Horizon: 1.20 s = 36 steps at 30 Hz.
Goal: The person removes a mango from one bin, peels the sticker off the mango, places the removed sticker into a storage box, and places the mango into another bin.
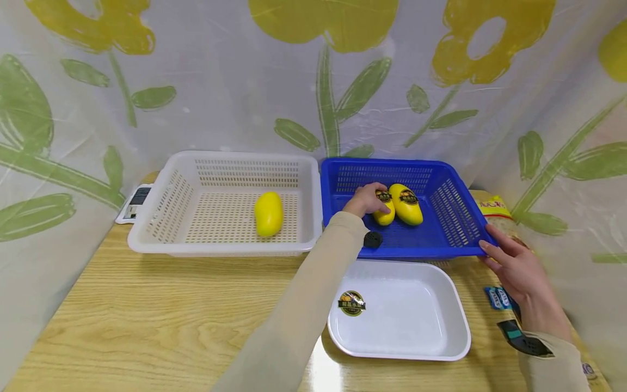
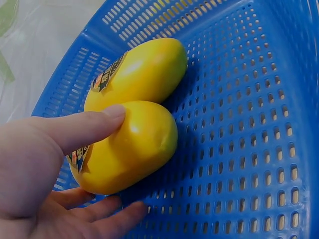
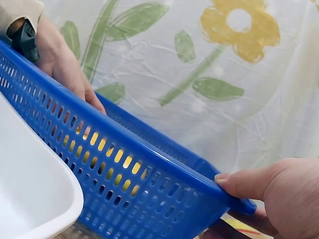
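Inside the blue basket (image 1: pixel 338 239), my left hand (image 1: pixel 366 200) grips a yellow mango (image 2: pixel 134 144), thumb on top and fingers curving round its lower side. A second mango (image 1: pixel 406 205) lies right against it. Both carry a dark sticker with gold print, partly covered on the held one. My right hand (image 1: pixel 514 267) pinches the basket's front right corner; in the right wrist view its thumb (image 3: pixel 239 183) presses the rim from above, with the other fingers underneath. In the white basket (image 1: pixel 152 218) on the left, one mango (image 1: pixel 269 214) lies by itself.
A white tray (image 1: pixel 401 321) with a round sticker (image 1: pixel 351 303) stands in front of the blue basket. At the right are a plastic bag (image 1: pixel 497 209) and a small blue packet (image 1: pixel 498 298). A white device (image 1: pixel 134 204) sits left of the white basket. A flowered curtain (image 1: pixel 235 81) hangs behind.
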Tool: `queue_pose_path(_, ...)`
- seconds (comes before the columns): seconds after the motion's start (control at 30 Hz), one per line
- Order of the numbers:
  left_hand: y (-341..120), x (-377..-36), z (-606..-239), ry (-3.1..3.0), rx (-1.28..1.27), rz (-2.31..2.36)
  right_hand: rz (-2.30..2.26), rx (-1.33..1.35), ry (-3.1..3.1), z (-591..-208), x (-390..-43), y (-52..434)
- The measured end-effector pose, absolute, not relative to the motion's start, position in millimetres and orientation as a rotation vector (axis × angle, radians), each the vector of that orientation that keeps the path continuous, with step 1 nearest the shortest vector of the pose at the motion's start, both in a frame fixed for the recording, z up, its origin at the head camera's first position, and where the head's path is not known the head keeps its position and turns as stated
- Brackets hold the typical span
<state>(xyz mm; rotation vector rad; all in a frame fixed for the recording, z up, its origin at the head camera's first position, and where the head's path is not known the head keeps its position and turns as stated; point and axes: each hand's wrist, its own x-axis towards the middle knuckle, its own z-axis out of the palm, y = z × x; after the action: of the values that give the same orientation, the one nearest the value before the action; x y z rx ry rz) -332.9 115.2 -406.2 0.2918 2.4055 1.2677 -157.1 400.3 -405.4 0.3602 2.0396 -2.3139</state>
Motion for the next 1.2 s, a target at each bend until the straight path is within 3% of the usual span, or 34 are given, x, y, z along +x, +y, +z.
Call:
queue_pose_path(0.77,115.7,-326.2,-392.3,2.437,0.235,1.217,-2.348,0.312,2.0,-406.0,-157.8,401.3)
queue_pose_path(1.2,82.1,-306.7,-341.2,2.374,0.657,1.277,-2.406,0.282,1.937,-404.0,-156.9,402.8)
